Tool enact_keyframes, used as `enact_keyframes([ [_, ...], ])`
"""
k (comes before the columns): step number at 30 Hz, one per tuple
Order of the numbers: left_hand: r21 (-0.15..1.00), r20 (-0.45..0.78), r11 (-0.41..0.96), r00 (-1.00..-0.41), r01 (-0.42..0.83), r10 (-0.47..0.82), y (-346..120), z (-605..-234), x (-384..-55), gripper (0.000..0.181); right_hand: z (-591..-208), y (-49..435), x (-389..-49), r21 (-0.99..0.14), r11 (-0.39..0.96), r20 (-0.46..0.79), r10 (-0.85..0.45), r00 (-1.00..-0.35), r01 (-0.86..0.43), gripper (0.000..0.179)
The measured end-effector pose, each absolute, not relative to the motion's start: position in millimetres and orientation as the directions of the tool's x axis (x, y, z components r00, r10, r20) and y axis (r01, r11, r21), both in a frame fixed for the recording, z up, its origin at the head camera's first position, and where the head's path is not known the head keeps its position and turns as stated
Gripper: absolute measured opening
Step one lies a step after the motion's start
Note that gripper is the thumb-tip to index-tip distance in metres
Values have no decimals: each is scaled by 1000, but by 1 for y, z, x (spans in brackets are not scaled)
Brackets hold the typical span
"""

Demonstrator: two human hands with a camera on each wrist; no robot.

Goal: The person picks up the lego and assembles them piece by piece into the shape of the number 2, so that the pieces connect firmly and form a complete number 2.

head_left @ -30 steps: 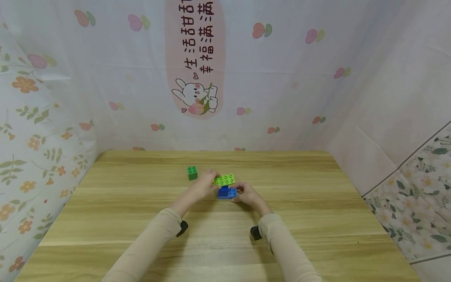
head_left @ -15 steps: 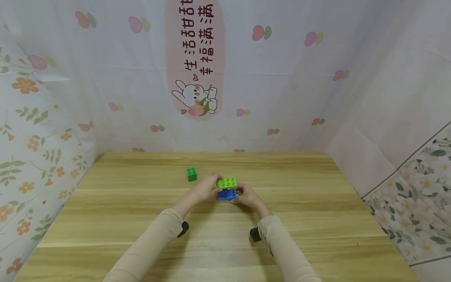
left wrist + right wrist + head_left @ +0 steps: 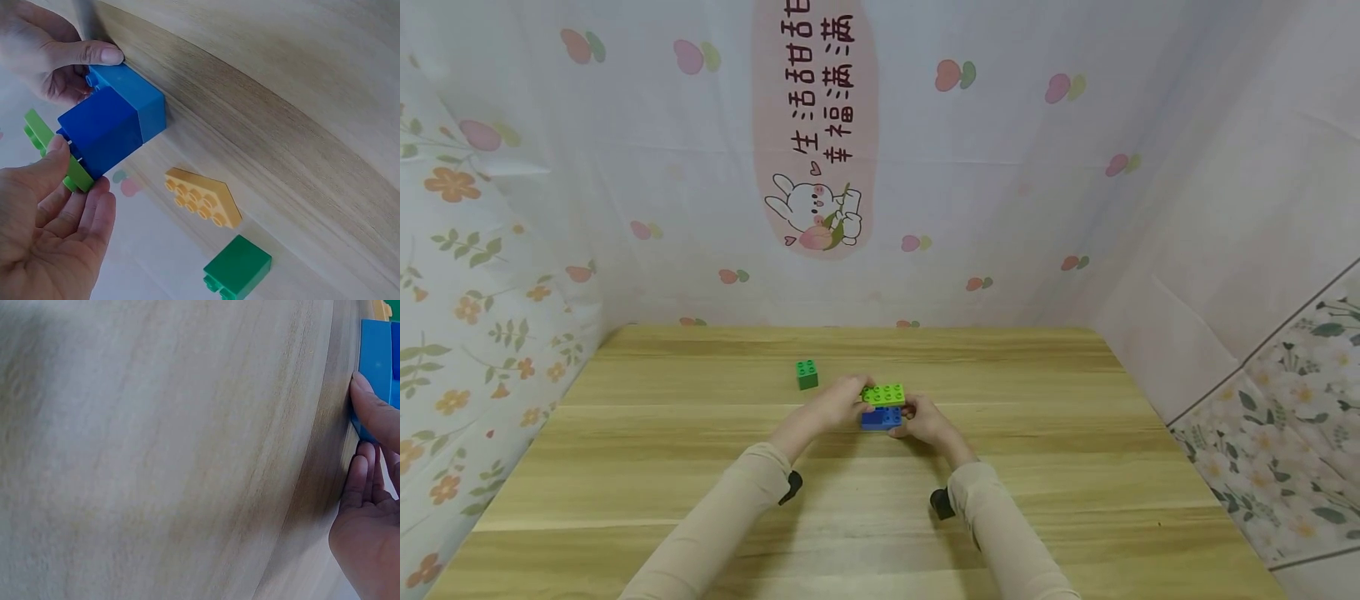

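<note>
My left hand (image 3: 837, 402) pinches a flat lime green toy brick (image 3: 887, 394) between thumb and fingers. Just below it is a dark blue brick (image 3: 103, 134), stacked on one end of a longer, lighter blue brick (image 3: 139, 100). In the left wrist view, the lime brick lies against the dark blue studs, some of which still show; whether it is pressed fully on I cannot tell. My right hand (image 3: 927, 421) grips the free end of the lighter blue brick, thumb on one side, and this brick rests on the table.
A green brick (image 3: 807, 375) stands on the wooden table (image 3: 1045, 467), left of the hands. Near it lies a flat yellow angled brick (image 3: 203, 197), hidden behind the left hand in the head view. A patterned cloth (image 3: 1000, 183) hangs behind the table.
My left hand has brought the lime brick down and slightly right, closing the gap above the dark blue brick. The right hand keeps its grip on the lighter blue brick.
</note>
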State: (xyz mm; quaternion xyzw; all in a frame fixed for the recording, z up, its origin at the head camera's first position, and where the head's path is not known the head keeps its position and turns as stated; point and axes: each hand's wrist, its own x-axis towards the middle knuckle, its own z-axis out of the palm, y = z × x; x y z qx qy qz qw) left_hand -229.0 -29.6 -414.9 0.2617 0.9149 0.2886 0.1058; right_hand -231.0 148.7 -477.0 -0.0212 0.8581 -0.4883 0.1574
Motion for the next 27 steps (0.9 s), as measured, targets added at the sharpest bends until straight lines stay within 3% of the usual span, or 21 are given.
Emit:
enact_keyframes([
  [14,536,-121,745,-837,397,533,-25,-414,-225,34,-483,147,-226,-833,528,-306,-198,-931,162,50],
  [27,451,-209,835,-872,315,442,-6,-394,-232,27,-477,148,-231,-842,529,-269,-236,-934,109,45],
])
